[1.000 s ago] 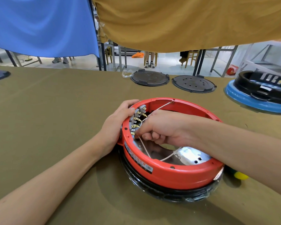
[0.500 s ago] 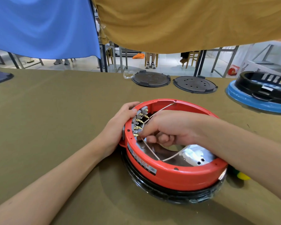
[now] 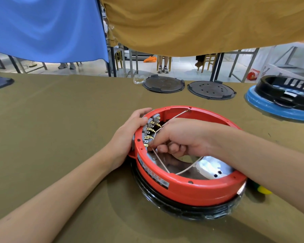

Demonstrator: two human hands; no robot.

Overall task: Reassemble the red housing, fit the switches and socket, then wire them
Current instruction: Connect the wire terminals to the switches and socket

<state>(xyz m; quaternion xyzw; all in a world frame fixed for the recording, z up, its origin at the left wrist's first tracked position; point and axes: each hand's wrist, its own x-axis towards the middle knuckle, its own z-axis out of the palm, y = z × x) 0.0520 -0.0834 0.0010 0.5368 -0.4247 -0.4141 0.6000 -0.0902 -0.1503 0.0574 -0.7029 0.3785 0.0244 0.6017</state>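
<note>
The red housing [image 3: 191,188] is a round open ring that sits on a black base wrapped in clear film [image 3: 182,207], on the olive-covered desk [image 3: 51,120], near the front and a little to the right. On its near wall there is a white label with red print. Inside, on the left wall, the grey switches [image 3: 152,125] stand in a row, and their brass terminals [image 3: 150,130] point into the ring. Thin pale wires [image 3: 161,161] cross the inside, above a shiny metal plate [image 3: 212,168].

I judge that the wiring step is in hand, because the housing and the switches look already fitted. The right hand [image 3: 181,137] reaches into the ring, with curled fingers that pinch a wire end at the lowest terminal. The left hand [image 3: 130,130] grips the outer wall of the housing beside the switches and steadies it.

The next move probably asks to push the wire connector straight onto the small tab while the left hand resists the push. Whether the connector is already seated, I cannot tell.

Farther back on the desk lie two dark round covers [image 3: 188,85], and at the right there is a black part on a blue ring [image 3: 284,102]. A yellow and green object [image 3: 262,189] shows just behind the right forearm.
</note>
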